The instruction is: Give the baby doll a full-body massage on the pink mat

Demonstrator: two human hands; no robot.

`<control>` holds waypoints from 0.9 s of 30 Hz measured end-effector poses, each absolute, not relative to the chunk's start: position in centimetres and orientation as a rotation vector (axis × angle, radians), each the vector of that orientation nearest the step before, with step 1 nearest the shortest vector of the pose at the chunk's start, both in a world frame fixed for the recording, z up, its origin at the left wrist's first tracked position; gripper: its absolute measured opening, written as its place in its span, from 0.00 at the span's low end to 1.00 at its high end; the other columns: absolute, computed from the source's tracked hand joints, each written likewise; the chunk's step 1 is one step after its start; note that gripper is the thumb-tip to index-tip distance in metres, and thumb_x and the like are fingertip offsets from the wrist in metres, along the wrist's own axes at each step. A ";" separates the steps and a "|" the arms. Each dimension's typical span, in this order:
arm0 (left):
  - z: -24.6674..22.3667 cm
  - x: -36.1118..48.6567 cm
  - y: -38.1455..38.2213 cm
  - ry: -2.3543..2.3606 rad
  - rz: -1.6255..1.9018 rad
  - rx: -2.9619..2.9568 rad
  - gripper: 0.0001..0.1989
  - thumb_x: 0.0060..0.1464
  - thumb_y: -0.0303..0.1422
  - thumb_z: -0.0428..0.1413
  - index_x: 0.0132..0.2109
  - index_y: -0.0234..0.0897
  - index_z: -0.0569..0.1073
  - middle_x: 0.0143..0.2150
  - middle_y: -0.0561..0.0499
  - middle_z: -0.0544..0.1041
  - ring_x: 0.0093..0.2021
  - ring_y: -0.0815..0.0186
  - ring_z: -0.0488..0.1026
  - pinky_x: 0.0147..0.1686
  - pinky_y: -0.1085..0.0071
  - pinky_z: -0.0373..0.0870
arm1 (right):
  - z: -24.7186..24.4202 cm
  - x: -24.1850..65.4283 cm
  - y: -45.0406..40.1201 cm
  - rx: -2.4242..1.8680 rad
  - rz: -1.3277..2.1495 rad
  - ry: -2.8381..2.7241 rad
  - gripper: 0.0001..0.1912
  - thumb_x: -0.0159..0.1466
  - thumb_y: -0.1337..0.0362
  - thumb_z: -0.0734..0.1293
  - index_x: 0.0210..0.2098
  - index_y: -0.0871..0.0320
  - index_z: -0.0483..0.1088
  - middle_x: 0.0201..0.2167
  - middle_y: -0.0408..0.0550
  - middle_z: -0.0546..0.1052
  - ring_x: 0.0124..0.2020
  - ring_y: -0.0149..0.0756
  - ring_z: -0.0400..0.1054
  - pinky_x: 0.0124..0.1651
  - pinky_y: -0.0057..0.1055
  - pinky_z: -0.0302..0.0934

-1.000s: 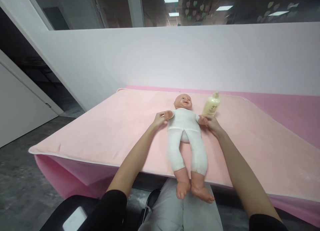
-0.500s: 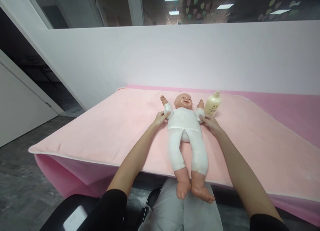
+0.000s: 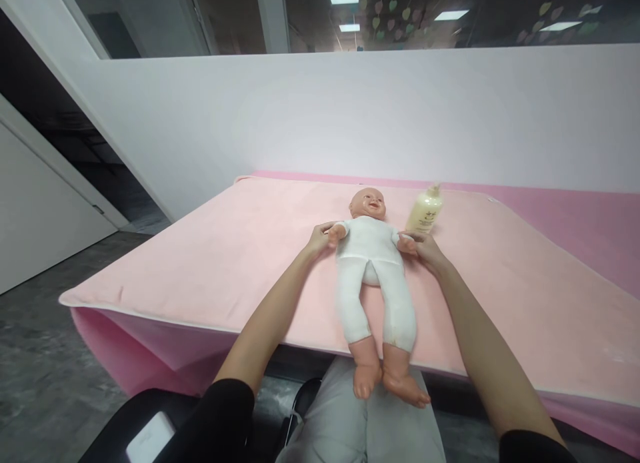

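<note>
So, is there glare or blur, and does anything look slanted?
Head view: some shine on the bald head of the white-clothed baby doll; head view: dark lettering on the pale-yellow pump bottle, too soft to read; head view: flat white door slanting, probably wide-angle stretch.

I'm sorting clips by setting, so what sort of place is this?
Possibly an indoor baby-care practice room, though no sign confirms it: a baby doll lies on a padded-looking pink cover, with a pale yellow bottle nearby.

Left forearm [image 3: 273, 304] points toward one o'clock; right forearm [image 3: 483, 333] toward eleven; left hand [image 3: 318, 241], right hand [image 3: 428, 251] both partly curled.
</note>
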State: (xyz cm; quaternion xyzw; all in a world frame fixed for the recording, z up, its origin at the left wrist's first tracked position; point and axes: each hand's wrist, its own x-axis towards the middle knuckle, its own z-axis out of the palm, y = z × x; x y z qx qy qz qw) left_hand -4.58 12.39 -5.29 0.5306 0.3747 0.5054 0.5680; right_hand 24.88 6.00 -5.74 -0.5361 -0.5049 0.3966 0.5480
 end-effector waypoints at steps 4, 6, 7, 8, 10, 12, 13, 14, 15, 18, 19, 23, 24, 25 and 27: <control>-5.7 -4.4 12.8 0.874 1.221 1.263 0.18 0.35 0.35 0.65 0.37 0.32 0.77 0.35 0.48 0.78 0.35 0.66 0.73 0.36 0.72 0.66 | -5.9 24.7 6.5 -1.235 0.976 -1.129 0.19 0.44 0.63 0.74 0.38 0.58 0.77 0.42 0.48 0.78 0.44 0.38 0.72 0.50 0.33 0.68; -6.0 -4.4 13.1 0.873 1.244 1.269 0.19 0.37 0.37 0.65 0.38 0.33 0.76 0.35 0.49 0.78 0.35 0.67 0.72 0.36 0.73 0.66 | -6.1 24.7 6.8 -1.266 0.946 -1.124 0.19 0.46 0.60 0.74 0.37 0.59 0.77 0.40 0.48 0.78 0.41 0.36 0.73 0.48 0.33 0.68; -6.2 -4.4 13.3 0.895 1.260 1.283 0.18 0.39 0.38 0.64 0.38 0.33 0.76 0.35 0.49 0.78 0.34 0.68 0.72 0.35 0.73 0.66 | -6.2 24.7 7.0 -1.285 0.925 -1.133 0.19 0.47 0.57 0.74 0.37 0.59 0.76 0.39 0.48 0.78 0.40 0.36 0.72 0.46 0.32 0.68; -6.3 -4.4 13.5 0.933 1.279 1.308 0.17 0.41 0.39 0.64 0.37 0.33 0.75 0.34 0.49 0.77 0.33 0.68 0.71 0.34 0.74 0.65 | -6.3 24.7 7.1 -1.305 0.906 -1.144 0.19 0.47 0.55 0.74 0.36 0.60 0.76 0.38 0.49 0.78 0.38 0.36 0.72 0.44 0.31 0.68; -6.5 -4.4 13.7 1.050 1.316 1.371 0.15 0.45 0.41 0.62 0.36 0.33 0.74 0.32 0.49 0.77 0.30 0.69 0.70 0.33 0.74 0.64 | -6.4 24.5 7.4 -1.338 0.875 -1.176 0.20 0.48 0.52 0.73 0.34 0.61 0.75 0.36 0.50 0.78 0.35 0.35 0.72 0.39 0.30 0.67; -6.6 -4.3 13.8 1.192 1.324 1.403 0.15 0.49 0.42 0.60 0.35 0.33 0.74 0.30 0.49 0.76 0.28 0.68 0.70 0.31 0.73 0.63 | -6.5 24.3 7.8 -1.358 0.842 -1.201 0.22 0.48 0.49 0.73 0.32 0.61 0.74 0.34 0.50 0.77 0.33 0.35 0.71 0.36 0.29 0.65; -6.6 -4.3 13.9 1.255 1.313 1.404 0.15 0.50 0.43 0.60 0.34 0.33 0.74 0.29 0.48 0.76 0.28 0.68 0.70 0.31 0.73 0.63 | -6.5 24.1 7.9 -1.371 0.821 -1.205 0.23 0.48 0.47 0.72 0.31 0.61 0.73 0.33 0.50 0.77 0.33 0.34 0.70 0.34 0.28 0.64; -6.6 -4.3 13.9 1.298 1.299 1.404 0.16 0.50 0.43 0.59 0.33 0.33 0.74 0.28 0.48 0.76 0.27 0.68 0.70 0.30 0.72 0.63 | -6.5 24.0 8.0 -1.385 0.801 -1.208 0.23 0.48 0.46 0.72 0.31 0.61 0.73 0.32 0.50 0.77 0.32 0.33 0.69 0.33 0.27 0.63; -6.6 -4.3 14.0 1.310 1.287 1.402 0.16 0.50 0.44 0.60 0.32 0.33 0.74 0.27 0.48 0.76 0.27 0.67 0.70 0.30 0.72 0.63 | -6.5 23.9 8.0 -1.392 0.788 -1.209 0.24 0.48 0.46 0.72 0.31 0.61 0.72 0.32 0.50 0.77 0.32 0.33 0.69 0.33 0.26 0.63; -6.5 -4.4 13.9 1.154 1.264 1.371 0.17 0.46 0.45 0.61 0.31 0.32 0.74 0.27 0.48 0.76 0.28 0.68 0.70 0.31 0.72 0.64 | -6.3 24.1 7.7 -1.372 0.822 -1.194 0.23 0.48 0.47 0.73 0.32 0.61 0.73 0.34 0.49 0.77 0.33 0.33 0.69 0.35 0.27 0.64; -6.5 -4.5 13.8 1.071 1.254 1.344 0.16 0.44 0.43 0.63 0.31 0.32 0.75 0.28 0.48 0.77 0.28 0.68 0.71 0.32 0.72 0.65 | -6.2 24.3 7.5 -1.351 0.865 -1.186 0.23 0.47 0.49 0.74 0.34 0.60 0.74 0.35 0.49 0.78 0.35 0.34 0.70 0.37 0.28 0.66; -6.1 -4.8 13.3 0.891 1.170 1.264 0.12 0.36 0.31 0.63 0.33 0.32 0.78 0.34 0.47 0.79 0.34 0.66 0.73 0.38 0.70 0.68 | -5.8 25.2 6.5 -1.262 1.065 -1.171 0.21 0.43 0.61 0.76 0.37 0.60 0.77 0.39 0.50 0.78 0.40 0.38 0.72 0.46 0.34 0.68; -5.9 -4.9 13.2 0.884 1.166 1.270 0.11 0.35 0.28 0.62 0.32 0.33 0.79 0.36 0.47 0.80 0.37 0.65 0.74 0.40 0.70 0.69 | -5.7 25.4 6.4 -1.252 1.080 -1.165 0.20 0.42 0.64 0.76 0.36 0.60 0.77 0.40 0.50 0.78 0.42 0.39 0.72 0.47 0.34 0.68; -5.7 -4.9 13.1 0.887 1.171 1.277 0.11 0.35 0.26 0.60 0.31 0.33 0.79 0.37 0.47 0.80 0.39 0.64 0.74 0.43 0.69 0.69 | -5.7 25.6 6.3 -1.255 1.073 -1.151 0.17 0.42 0.66 0.75 0.33 0.60 0.78 0.41 0.51 0.78 0.43 0.40 0.72 0.48 0.34 0.68; -5.4 -4.9 12.8 0.902 1.185 1.284 0.11 0.34 0.24 0.57 0.30 0.34 0.80 0.37 0.47 0.80 0.41 0.63 0.74 0.46 0.68 0.68 | -5.8 25.7 6.2 -1.280 1.026 -1.129 0.13 0.41 0.68 0.74 0.29 0.60 0.78 0.44 0.52 0.78 0.46 0.41 0.72 0.49 0.33 0.68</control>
